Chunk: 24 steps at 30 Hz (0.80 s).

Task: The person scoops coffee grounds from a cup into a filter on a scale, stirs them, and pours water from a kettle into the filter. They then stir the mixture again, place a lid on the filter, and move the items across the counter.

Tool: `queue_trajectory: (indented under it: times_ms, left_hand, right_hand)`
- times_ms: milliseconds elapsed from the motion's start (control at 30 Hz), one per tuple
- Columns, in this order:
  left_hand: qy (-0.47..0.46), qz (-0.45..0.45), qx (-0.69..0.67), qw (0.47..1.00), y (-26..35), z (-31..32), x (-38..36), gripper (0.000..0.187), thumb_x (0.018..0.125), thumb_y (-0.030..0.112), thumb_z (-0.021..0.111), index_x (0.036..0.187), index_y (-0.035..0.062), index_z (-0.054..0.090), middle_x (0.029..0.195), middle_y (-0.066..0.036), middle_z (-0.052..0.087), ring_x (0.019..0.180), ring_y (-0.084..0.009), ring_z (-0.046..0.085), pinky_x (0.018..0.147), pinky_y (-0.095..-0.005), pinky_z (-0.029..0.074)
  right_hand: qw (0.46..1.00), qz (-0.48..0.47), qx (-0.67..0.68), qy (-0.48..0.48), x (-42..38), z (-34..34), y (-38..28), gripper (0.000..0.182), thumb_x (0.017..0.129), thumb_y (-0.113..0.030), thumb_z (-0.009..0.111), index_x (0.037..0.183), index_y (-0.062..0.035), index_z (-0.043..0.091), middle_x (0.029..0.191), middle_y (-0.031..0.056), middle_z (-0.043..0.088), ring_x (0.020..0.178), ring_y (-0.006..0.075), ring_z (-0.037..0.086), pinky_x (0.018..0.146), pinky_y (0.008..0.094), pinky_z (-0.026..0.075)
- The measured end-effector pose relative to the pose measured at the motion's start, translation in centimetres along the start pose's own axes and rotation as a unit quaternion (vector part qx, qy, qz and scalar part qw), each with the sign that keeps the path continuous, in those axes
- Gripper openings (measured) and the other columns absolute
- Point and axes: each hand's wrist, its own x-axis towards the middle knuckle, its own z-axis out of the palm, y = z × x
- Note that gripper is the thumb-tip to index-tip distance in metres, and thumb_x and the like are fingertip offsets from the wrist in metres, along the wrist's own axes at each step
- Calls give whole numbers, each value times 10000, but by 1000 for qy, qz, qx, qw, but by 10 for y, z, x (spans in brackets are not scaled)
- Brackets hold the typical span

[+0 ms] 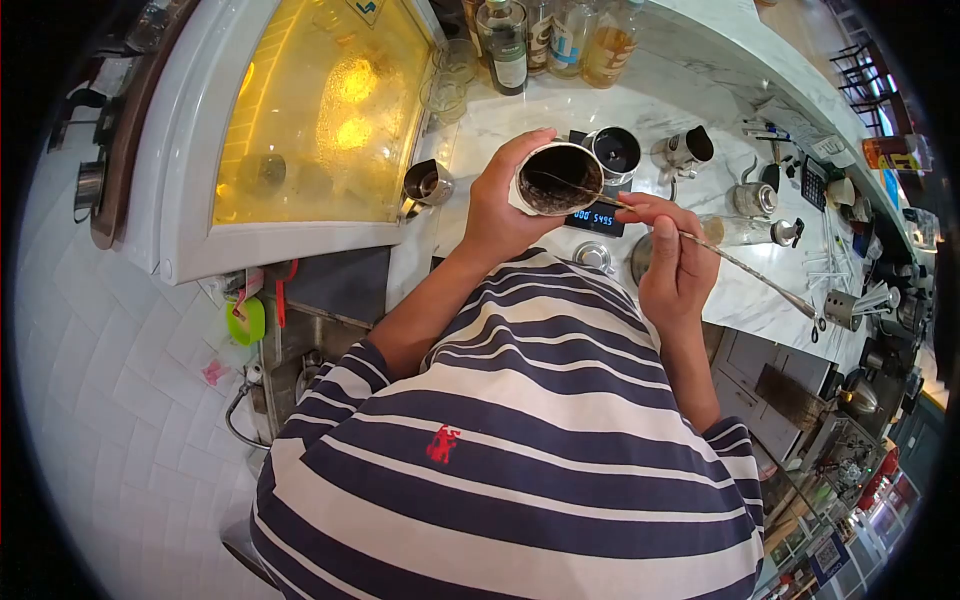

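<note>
My left hand (pixel 505 205) is wrapped round a white cup (pixel 560 178), tilted so that its dark inside faces me. Between the fingers of my right hand (pixel 680 262) is a long, thin twisted bar spoon (pixel 748 268), whose far end reaches into the cup. Just beyond the cup stands a container with dark contents (pixel 615 150). A black scale with a lit blue display (pixel 595 218) lies partly hidden under the cup and my right fingers.
Several bottles (pixel 507 50) stand at the back of the marble counter (pixel 700 95). A metal jug (pixel 428 183) is beside the yellow-lit fridge (pixel 320 130) on the left. Another metal jug (pixel 690 148), a small kettle (pixel 755 198) and a straw holder (pixel 845 310) are on the right.
</note>
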Motion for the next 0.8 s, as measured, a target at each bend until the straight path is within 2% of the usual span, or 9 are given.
queue_trajectory:
  times_ms: [67, 167, 367, 467, 700, 800]
  left_hand:
    - [-3, -5, -5, 1000, -1, 1, -1, 918, 650, -75, 918, 1469, 16, 515, 1506, -170, 612, 1327, -258, 651, 1124, -360, 524]
    - [-5, -5, -6, 1000, -3, 1, -1, 922, 648, -86, 916, 1472, 18, 515, 1507, -165, 611, 1326, -253, 650, 1123, -356, 526]
    - [-8, -23, 9, 1000, -3, 2, -2, 890, 653, -77, 910, 1461, 35, 553, 1486, -144, 631, 1314, -242, 657, 1116, -349, 523]
    - [-14, -28, 24, 999, 0, 1, 0, 853, 663, -60, 899, 1448, 48, 584, 1460, -133, 651, 1311, -252, 659, 1116, -354, 515]
    - [-44, -64, 29, 997, 4, 0, 2, 827, 660, -13, 894, 1434, 80, 618, 1422, -130, 669, 1305, -288, 660, 1108, -374, 512]
    - [-56, -64, 55, 995, 4, 0, 0, 823, 656, 7, 895, 1428, 94, 625, 1377, -127, 673, 1247, -296, 672, 1042, -370, 538]
  right_hand:
    - [1000, -3, -2, 7, 0, 1, 1, 293, 1147, -119, 474, 1107, 46, 712, 1159, 178, 773, 962, 215, 773, 850, 318, 568]
    - [1000, 29, -5, -5, 0, -1, -6, 327, 1178, -192, 427, 1141, 43, 651, 1135, 239, 771, 1062, 273, 756, 1025, 410, 535]
    - [998, 54, -2, 30, 3, -3, -2, 323, 1180, -188, 423, 1139, 39, 650, 1095, 225, 778, 1057, 279, 758, 1020, 400, 542]
    - [988, 97, 76, 93, 2, -1, 11, 330, 1168, -188, 463, 1097, 54, 676, 1090, 180, 786, 983, 237, 777, 938, 336, 561]
    - [950, 202, 196, 136, 3, -12, 33, 322, 1169, -239, 481, 1126, 45, 625, 965, 193, 779, 988, 274, 777, 995, 390, 583]
    - [934, 237, 219, 154, 2, -15, 37, 314, 1166, -250, 493, 1125, 34, 619, 938, 183, 781, 985, 278, 778, 991, 392, 582]
